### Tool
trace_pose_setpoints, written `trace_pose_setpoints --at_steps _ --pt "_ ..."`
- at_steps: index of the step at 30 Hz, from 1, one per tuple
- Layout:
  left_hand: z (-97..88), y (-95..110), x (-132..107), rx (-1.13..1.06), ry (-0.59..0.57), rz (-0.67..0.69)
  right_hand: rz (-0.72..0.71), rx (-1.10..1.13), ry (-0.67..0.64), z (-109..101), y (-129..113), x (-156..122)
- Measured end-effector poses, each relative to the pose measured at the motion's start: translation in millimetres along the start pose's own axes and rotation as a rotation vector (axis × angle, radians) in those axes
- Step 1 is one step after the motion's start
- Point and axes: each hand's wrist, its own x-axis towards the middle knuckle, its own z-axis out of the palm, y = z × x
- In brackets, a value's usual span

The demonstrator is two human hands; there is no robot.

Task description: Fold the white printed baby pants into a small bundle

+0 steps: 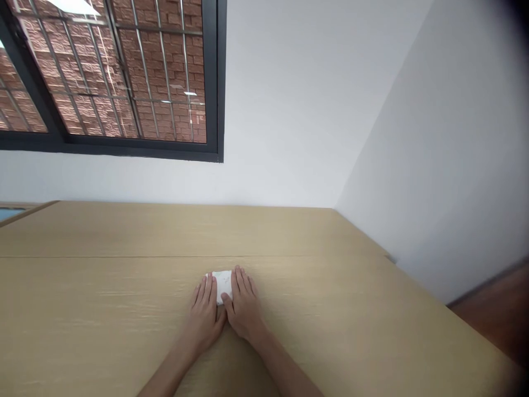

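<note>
A small white folded thing (223,282), paper or cloth with faint marks, lies on the light wooden table (124,309). My left hand (204,311) rests flat on the table at its left side, fingers stretched out and touching its edge. My right hand (243,306) lies flat at its right side, fingers extended, partly covering the white thing. The two thumbs meet below it. Most of the white thing is hidden between and under the hands.
The table runs to a white wall (289,110) at the back and on the right. A dark-framed window (124,82) with a brick wall behind it is at the upper left. Dark floor (496,314) shows past the table's right edge.
</note>
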Motion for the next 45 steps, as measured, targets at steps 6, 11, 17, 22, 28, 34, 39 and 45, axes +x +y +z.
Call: trace_pose_setpoints --at_steps 6,11,17,22,28,34,39,45 --pt "-11.6 -2.5 7.1 -0.071 -0.008 0.017 -0.046 -0.021 -0.039 -15.1 5.4 0.9" --pt "-31.8 -5.3 16.4 -0.135 -0.073 0.03 -0.157 0.05 -0.1 -37.2 10.9 5.1" --pt "-35.8 -6.7 16.5 -0.158 -0.141 -0.017 -0.147 0.174 -0.141 -31.8 21.7 5.2" --pt "-33.7 -8.4 17.3 -0.198 -0.173 -0.056 -0.139 0.273 -0.113 -25.5 26.4 7.4" --pt "-32.9 -9.0 17.5 -0.242 -0.179 -0.071 -0.168 0.316 0.06 -17.9 30.1 8.3" --pt "-35.2 -9.8 18.7 -0.31 -0.121 -0.06 -0.166 0.33 0.123 -25.2 24.3 7.3" --pt "-47.0 -6.9 23.0 -0.389 -0.032 -0.045 -0.101 0.34 0.2 -28.9 16.6 5.0" --pt "-60.3 -0.3 25.9 -0.498 0.072 -0.098 0.08 0.602 0.196 -31.4 6.0 -0.1"
